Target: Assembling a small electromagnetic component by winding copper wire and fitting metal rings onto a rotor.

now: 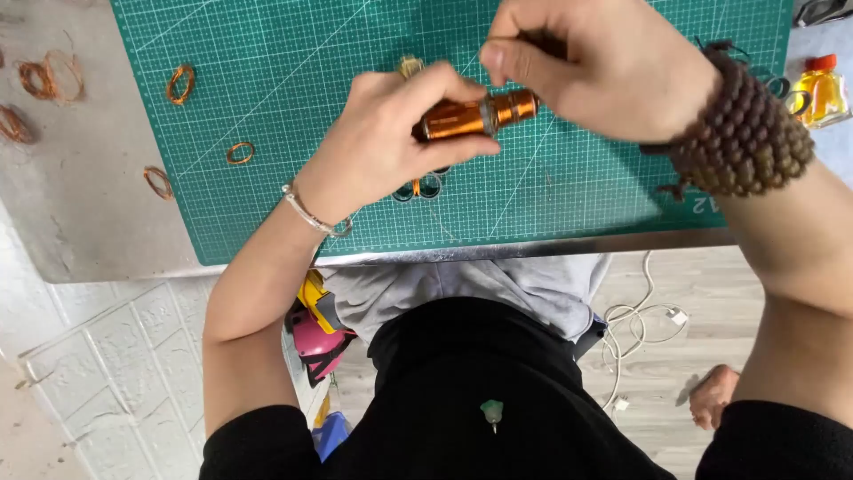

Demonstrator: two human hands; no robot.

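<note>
A small home workshop for craft or hobby work, seen from above: a green gridded cutting mat (284, 80) covers a grey bench (80, 204), with loose coils of copper wire (53, 78) scattered along its left side and a small bottle of yellow liquid (819, 91) at the right edge. Below, a white cable (635, 324) trails over a pale wood-look floor (657, 373) beside white brick-patterned wall panelling (115, 356).
</note>
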